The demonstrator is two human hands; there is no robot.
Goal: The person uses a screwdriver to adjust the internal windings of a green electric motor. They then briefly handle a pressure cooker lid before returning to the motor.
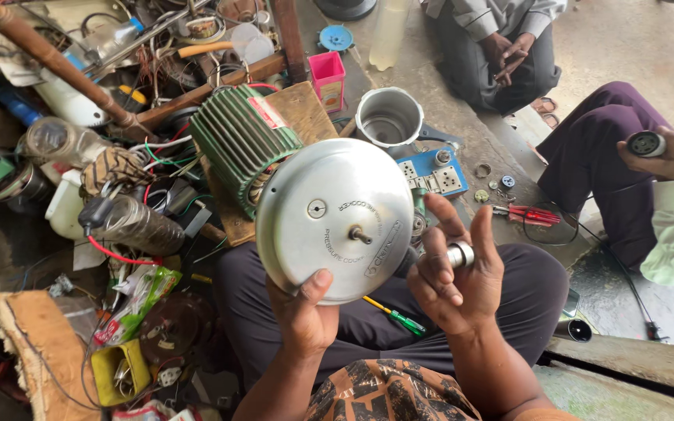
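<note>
My left hand (303, 316) grips the lower rim of a round silver pressure cooker lid (335, 218), held up on edge with its top facing me and a short vent pin at its centre. To the right of the lid, my right hand (454, 269) is closed on a small shiny metal cylinder, the cooker weight (460, 255), pinched between fingers and palm. A green-handled screwdriver (398, 316) lies on my lap beneath both hands.
Behind the lid sit a green finned motor (239, 140) on a wooden board, a steel cooker pot (388, 118), a blue socket board (433, 175) and red-handled pliers (528, 214). Cluttered wires and bottles fill the left. One person sits opposite; another at right holds a round part (647, 143).
</note>
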